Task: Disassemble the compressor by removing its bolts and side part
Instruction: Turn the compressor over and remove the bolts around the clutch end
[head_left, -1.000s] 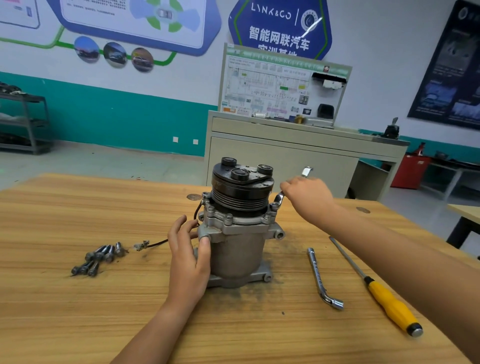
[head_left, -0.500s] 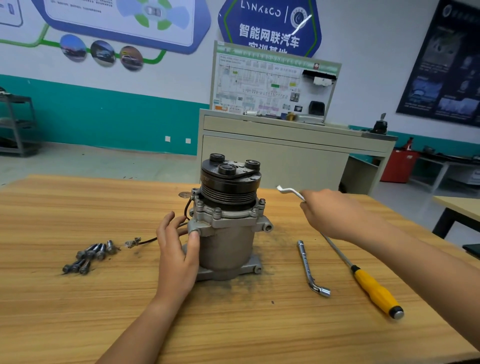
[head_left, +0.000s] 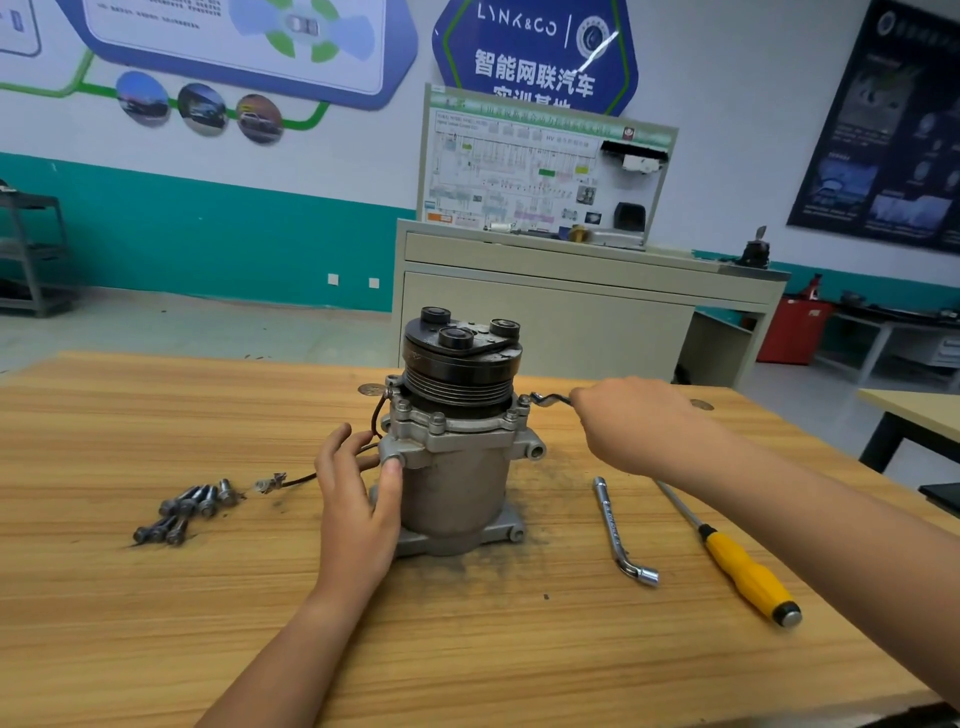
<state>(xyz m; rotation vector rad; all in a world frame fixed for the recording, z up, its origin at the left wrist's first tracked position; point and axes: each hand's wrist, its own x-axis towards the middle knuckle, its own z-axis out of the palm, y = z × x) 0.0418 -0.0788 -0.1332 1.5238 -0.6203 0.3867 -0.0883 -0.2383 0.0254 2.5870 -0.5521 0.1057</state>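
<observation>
One compressor stands upright on the wooden table, between the two hands. It is a cast grey metal cylinder with a flanged base. A black ribbed pulley on top carries three round bosses.

The left hand rests against the compressor's left side. Its fingers are fairly straight and its thumb lies on a rounded mounting lug. The right hand has its fingers curled round one small bent wrench. The wrench's far end sits on a bolt at the flange's right corner.

Left of the left fingers lies one cluster of loose bolts, dark and greasy, about seven, though overlap makes the count uncertain. One thin dark wire runs from the compressor toward them.

Below the right fingers two tools lie side by side without touching. One is a shiny steel L-shaped socket wrench. The other is a screwdriver with a yellow handle and a black cap. Dark grit dusts the table around the compressor's base.
</observation>
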